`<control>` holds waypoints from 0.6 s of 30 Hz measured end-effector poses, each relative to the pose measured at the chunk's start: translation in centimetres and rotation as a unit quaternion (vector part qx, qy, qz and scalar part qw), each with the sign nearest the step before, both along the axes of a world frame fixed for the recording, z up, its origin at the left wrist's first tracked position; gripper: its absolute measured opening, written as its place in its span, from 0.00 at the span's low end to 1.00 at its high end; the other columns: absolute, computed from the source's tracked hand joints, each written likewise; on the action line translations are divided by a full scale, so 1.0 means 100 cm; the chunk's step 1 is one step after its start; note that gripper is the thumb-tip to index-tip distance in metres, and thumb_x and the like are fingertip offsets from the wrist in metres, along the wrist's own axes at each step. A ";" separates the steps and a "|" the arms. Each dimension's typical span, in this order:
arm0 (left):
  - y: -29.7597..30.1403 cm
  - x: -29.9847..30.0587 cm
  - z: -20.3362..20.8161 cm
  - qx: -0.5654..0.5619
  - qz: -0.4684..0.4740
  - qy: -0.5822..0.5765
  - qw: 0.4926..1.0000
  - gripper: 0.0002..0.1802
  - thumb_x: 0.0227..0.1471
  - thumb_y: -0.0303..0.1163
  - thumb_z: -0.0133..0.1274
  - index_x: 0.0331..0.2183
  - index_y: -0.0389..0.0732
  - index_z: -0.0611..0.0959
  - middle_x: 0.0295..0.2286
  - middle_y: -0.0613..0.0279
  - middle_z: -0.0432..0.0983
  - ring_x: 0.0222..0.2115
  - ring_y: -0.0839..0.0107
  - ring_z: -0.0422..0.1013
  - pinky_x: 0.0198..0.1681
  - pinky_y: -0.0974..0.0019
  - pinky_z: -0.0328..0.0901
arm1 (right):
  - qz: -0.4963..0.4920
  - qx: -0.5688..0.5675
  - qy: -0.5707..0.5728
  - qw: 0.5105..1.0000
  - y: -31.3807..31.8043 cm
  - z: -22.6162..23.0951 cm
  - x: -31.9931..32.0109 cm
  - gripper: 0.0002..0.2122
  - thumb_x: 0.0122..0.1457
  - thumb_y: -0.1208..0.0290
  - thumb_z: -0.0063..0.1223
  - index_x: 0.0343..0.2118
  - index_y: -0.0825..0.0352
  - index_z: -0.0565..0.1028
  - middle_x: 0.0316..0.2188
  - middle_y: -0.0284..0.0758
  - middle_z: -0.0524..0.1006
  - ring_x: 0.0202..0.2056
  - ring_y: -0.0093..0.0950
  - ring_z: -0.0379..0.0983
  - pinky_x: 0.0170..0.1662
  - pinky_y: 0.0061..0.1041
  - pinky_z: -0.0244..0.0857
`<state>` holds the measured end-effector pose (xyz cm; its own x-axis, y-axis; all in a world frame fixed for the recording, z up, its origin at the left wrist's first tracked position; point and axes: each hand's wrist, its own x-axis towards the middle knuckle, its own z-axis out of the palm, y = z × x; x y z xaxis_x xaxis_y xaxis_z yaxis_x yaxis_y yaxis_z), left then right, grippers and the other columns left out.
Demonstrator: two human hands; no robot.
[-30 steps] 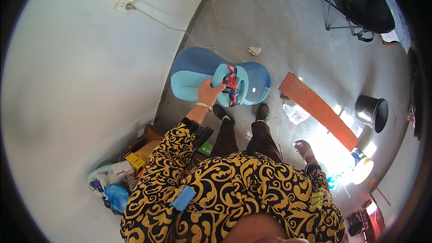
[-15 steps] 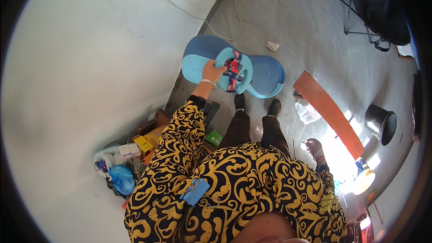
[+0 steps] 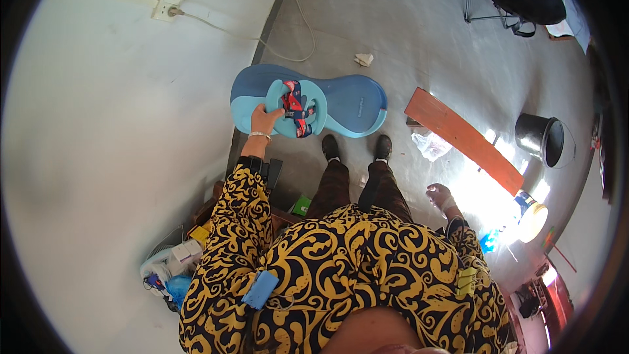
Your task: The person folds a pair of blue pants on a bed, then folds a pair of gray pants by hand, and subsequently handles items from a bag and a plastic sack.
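A blue ride-on swing car (image 3: 354,101) with a light-blue steering wheel (image 3: 320,108) stands by the wall, just ahead of my shoes. Red and dark-blue patterned ribbon (image 3: 298,108) is wound across the wheel's middle. My left hand (image 3: 264,119) is closed around the wheel's left side, thumb toward the ribbon. Away from the car, my right hand (image 3: 440,195) hangs low at my right side. Its fingers curl loosely and look apart, with no object visible in them.
An orange-red board (image 3: 465,139) lies at the right beside a clear plastic bag (image 3: 431,145). Beyond it is a black bucket (image 3: 544,139). A white cable (image 3: 301,26) runs from the wall socket (image 3: 168,6) over the floor. Boxes and bags (image 3: 183,252) crowd the left wall.
The whole view has shifted, so the car, board and socket sit further left in the picture. My left hand keeps its grip on the steering wheel; my right hand still hangs down.
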<state>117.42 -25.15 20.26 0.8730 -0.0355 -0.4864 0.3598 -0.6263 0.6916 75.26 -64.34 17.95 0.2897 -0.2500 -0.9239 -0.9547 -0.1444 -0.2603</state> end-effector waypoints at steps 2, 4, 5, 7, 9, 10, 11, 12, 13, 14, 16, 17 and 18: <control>-0.019 -0.006 0.014 0.015 -0.027 -0.024 0.999 0.18 0.28 0.34 0.60 0.16 0.35 0.69 0.15 0.61 0.66 0.17 0.74 0.61 0.20 0.66 0.58 | -0.008 0.006 0.002 1.000 0.005 0.001 0.008 0.16 0.44 0.66 0.50 0.36 0.69 0.72 0.36 0.40 0.73 0.38 0.31 0.69 0.42 0.25 0.61; -0.039 -0.016 0.019 -0.011 -0.057 -0.046 0.997 0.18 0.28 0.33 0.60 0.15 0.35 0.66 0.14 0.62 0.65 0.17 0.75 0.58 0.19 0.66 0.57 | -0.017 0.013 -0.013 1.000 0.008 0.003 0.016 0.16 0.44 0.66 0.50 0.37 0.68 0.72 0.36 0.40 0.73 0.39 0.32 0.69 0.42 0.25 0.61; -0.047 -0.022 0.024 -0.025 -0.072 -0.056 0.996 0.18 0.28 0.32 0.59 0.14 0.36 0.65 0.14 0.63 0.64 0.16 0.76 0.57 0.19 0.66 0.56 | -0.021 0.016 -0.020 0.999 0.010 0.005 0.018 0.16 0.44 0.66 0.50 0.37 0.68 0.72 0.36 0.40 0.73 0.39 0.32 0.69 0.42 0.26 0.61; -0.062 -0.032 0.037 0.007 -0.105 -0.057 0.993 0.17 0.28 0.32 0.59 0.15 0.35 0.67 0.14 0.63 0.65 0.17 0.76 0.59 0.20 0.66 0.57 | -0.010 0.014 -0.020 1.000 0.012 0.005 0.022 0.16 0.45 0.66 0.50 0.37 0.68 0.71 0.36 0.40 0.73 0.39 0.32 0.69 0.42 0.26 0.61; -0.078 -0.029 0.048 -0.013 -0.085 -0.051 0.995 0.16 0.29 0.32 0.59 0.16 0.34 0.68 0.15 0.62 0.66 0.18 0.76 0.60 0.20 0.67 0.57 | -0.003 0.008 -0.028 1.000 0.007 0.003 0.026 0.17 0.45 0.65 0.50 0.38 0.68 0.71 0.36 0.41 0.73 0.39 0.32 0.69 0.42 0.25 0.61; -0.077 -0.027 0.056 -0.045 -0.049 -0.042 0.997 0.16 0.29 0.32 0.59 0.16 0.34 0.69 0.15 0.62 0.66 0.18 0.76 0.60 0.20 0.68 0.58 | -0.001 0.008 -0.035 0.999 0.008 0.006 0.026 0.17 0.45 0.65 0.50 0.38 0.67 0.71 0.36 0.41 0.73 0.39 0.32 0.69 0.43 0.25 0.61; -0.074 -0.022 0.061 -0.075 -0.012 -0.034 0.996 0.15 0.29 0.32 0.58 0.17 0.34 0.70 0.16 0.62 0.67 0.18 0.76 0.61 0.20 0.68 0.58 | 0.001 0.008 -0.044 0.999 0.009 0.007 0.026 0.17 0.45 0.65 0.50 0.38 0.67 0.71 0.37 0.41 0.73 0.39 0.32 0.69 0.43 0.25 0.61; -0.066 -0.015 0.063 -0.071 0.006 -0.048 0.996 0.15 0.29 0.32 0.58 0.17 0.34 0.70 0.16 0.61 0.67 0.18 0.76 0.61 0.21 0.69 0.58 | -0.005 0.015 -0.046 0.999 0.009 0.007 0.023 0.18 0.45 0.64 0.50 0.39 0.67 0.71 0.37 0.41 0.73 0.39 0.33 0.68 0.43 0.25 0.61; -0.057 -0.005 0.067 -0.066 0.021 -0.063 0.996 0.15 0.30 0.32 0.58 0.18 0.34 0.71 0.17 0.61 0.68 0.18 0.76 0.62 0.21 0.69 0.58 | -0.004 0.009 -0.053 0.999 0.009 0.002 0.017 0.17 0.45 0.65 0.50 0.38 0.68 0.70 0.35 0.40 0.73 0.36 0.30 0.69 0.39 0.24 0.62; -0.051 0.002 0.072 -0.072 0.036 -0.066 0.995 0.14 0.30 0.32 0.58 0.18 0.34 0.71 0.17 0.62 0.68 0.18 0.77 0.61 0.20 0.70 0.58 | -0.003 0.005 -0.061 0.998 0.008 -0.006 0.012 0.17 0.46 0.67 0.50 0.38 0.70 0.70 0.33 0.39 0.73 0.33 0.28 0.69 0.36 0.23 0.63; -0.043 0.010 0.082 -0.086 0.067 -0.075 0.991 0.14 0.31 0.32 0.57 0.18 0.34 0.70 0.16 0.63 0.67 0.18 0.78 0.60 0.19 0.70 0.57 | 0.003 0.000 -0.064 0.998 0.006 -0.018 0.002 0.16 0.46 0.68 0.50 0.38 0.71 0.70 0.32 0.39 0.73 0.30 0.26 0.70 0.33 0.22 0.65; -0.035 0.012 0.083 -0.065 0.045 -0.086 0.993 0.15 0.31 0.33 0.58 0.17 0.34 0.70 0.16 0.63 0.66 0.17 0.78 0.60 0.19 0.71 0.57 | 0.006 0.000 -0.057 0.998 0.005 -0.019 -0.001 0.16 0.46 0.68 0.50 0.38 0.71 0.70 0.32 0.39 0.73 0.30 0.26 0.70 0.33 0.23 0.65; -0.025 0.012 0.081 -0.044 0.023 -0.097 0.994 0.15 0.31 0.33 0.58 0.17 0.35 0.70 0.16 0.64 0.65 0.17 0.79 0.59 0.19 0.71 0.56 | 0.008 0.001 -0.051 0.999 0.004 -0.019 -0.005 0.16 0.46 0.68 0.50 0.38 0.70 0.70 0.32 0.39 0.73 0.31 0.27 0.70 0.33 0.23 0.65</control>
